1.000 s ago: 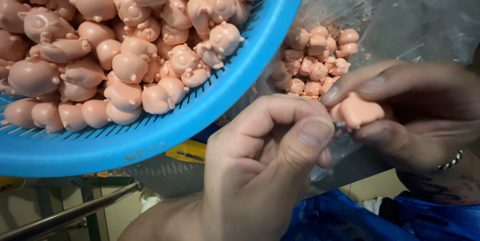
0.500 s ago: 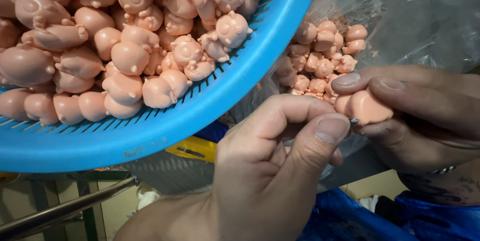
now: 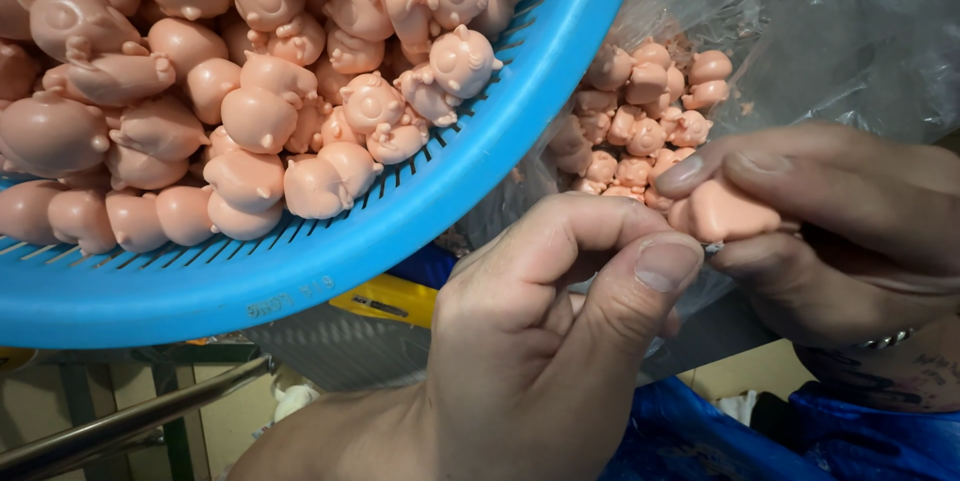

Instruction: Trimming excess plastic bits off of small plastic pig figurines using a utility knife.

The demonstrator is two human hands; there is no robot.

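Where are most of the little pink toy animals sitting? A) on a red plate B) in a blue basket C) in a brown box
B: the pink figures are heaped inside the round blue basket, with a smaller pile in the clear plastic bag beside it.

Matt, rubbery pink figures [image 3: 260, 121] are filling a glossy blue plastic basket [image 3: 420, 231] left of the hands; a crinkled clear plastic bag [image 3: 830, 31] is shining above them.
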